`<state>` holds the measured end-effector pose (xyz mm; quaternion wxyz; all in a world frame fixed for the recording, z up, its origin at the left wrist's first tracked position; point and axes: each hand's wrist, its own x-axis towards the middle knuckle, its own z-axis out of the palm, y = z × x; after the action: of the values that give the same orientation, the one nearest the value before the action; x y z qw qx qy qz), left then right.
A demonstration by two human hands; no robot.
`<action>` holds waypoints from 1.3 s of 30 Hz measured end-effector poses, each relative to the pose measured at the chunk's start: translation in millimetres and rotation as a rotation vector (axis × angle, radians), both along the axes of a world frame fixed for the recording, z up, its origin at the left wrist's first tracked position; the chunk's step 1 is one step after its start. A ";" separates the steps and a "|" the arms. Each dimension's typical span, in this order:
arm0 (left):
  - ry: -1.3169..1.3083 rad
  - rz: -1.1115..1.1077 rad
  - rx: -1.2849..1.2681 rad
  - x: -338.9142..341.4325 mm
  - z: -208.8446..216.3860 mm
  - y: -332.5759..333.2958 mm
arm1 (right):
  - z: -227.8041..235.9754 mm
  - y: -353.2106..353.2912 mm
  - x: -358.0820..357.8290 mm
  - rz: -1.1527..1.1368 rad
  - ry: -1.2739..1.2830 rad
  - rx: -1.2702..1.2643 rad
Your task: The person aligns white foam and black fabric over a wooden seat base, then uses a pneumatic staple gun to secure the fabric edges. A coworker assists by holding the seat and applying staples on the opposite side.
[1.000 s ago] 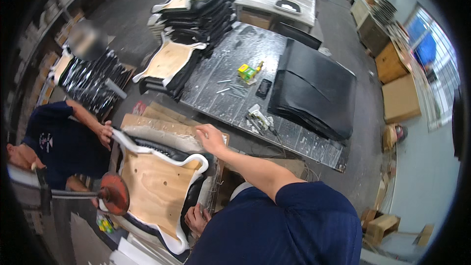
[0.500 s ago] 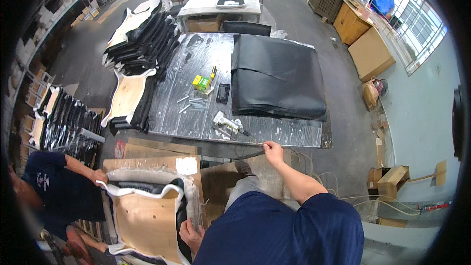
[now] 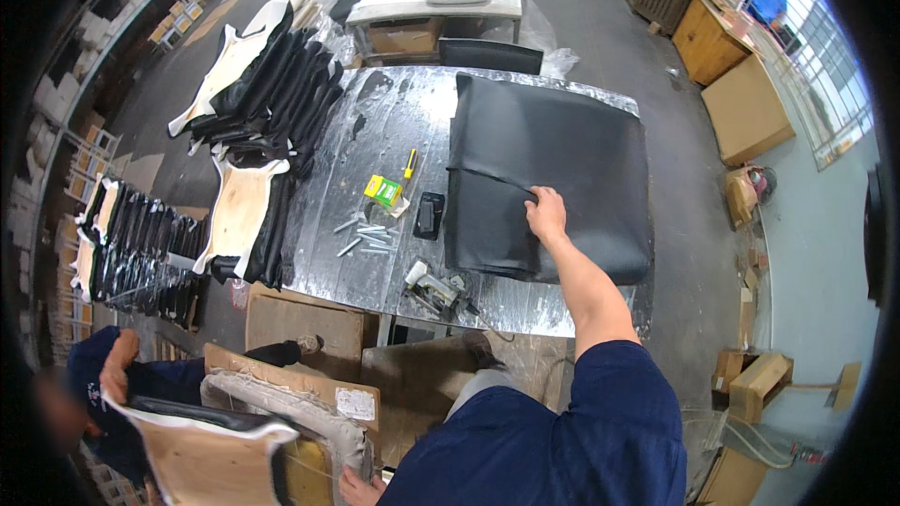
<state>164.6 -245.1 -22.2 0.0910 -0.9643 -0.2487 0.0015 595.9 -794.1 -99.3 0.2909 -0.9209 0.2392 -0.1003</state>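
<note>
My right hand (image 3: 546,213) reaches over the stack of black leather-like sheets (image 3: 581,150), its fingers closed on the loose edge of a top sheet. Low in the view, my left hand (image 3: 361,487) rests with fingers extended against a grey padded form (image 3: 352,436) on a board; its lower part is cut off. Left of it, a co-worker's hand (image 3: 119,365) holds a seat panel (image 3: 202,459) with a bare wood underside, white edging and black cover, tilted up beside the form. On the metal-topped table (image 3: 375,267) lies a white hot-glue gun (image 3: 431,290), apart from my hands.
Several glue sticks (image 3: 370,236), a green-yellow box (image 3: 384,190), a yellow cutter (image 3: 411,163) and a black tray (image 3: 428,215) lie on the table. Stacked black seat panels (image 3: 272,103) stand left. Cardboard boxes (image 3: 759,384) sit along the right wall.
My right hand has let go of the glue gun's cord and moved up onto the black sheets. The co-worker has lifted the seat panel leftward off the padded form.
</note>
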 end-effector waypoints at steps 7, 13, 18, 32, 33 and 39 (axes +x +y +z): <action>0.130 0.158 0.001 30.1 14.0 -26.3 | -15.5 -22.3 58.0 0.091 0.188 -0.240; 0.123 0.082 0.050 73.0 5.9 -53.5 | -30.7 -5.9 102.5 0.291 0.123 -0.354; 0.130 -0.024 0.034 103.4 -2.6 -51.3 | -41.3 -8.8 124.6 0.310 0.129 -0.452; 0.126 -0.429 -0.498 181.9 -33.0 -64.0 | -2.8 -17.1 18.8 0.271 -0.192 -0.075; 0.181 -0.461 -0.632 194.0 -34.5 -71.7 | 2.6 -7.2 7.0 0.284 -0.215 -0.049; 0.746 -0.324 -1.653 298.9 -39.4 -194.0 | 25.6 45.4 -50.5 0.274 -0.346 0.107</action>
<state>463.5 -439.1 -61.6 -0.5537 -0.6826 0.0152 0.4767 545.4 -748.7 -73.8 0.3867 -0.8972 0.0634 -0.2036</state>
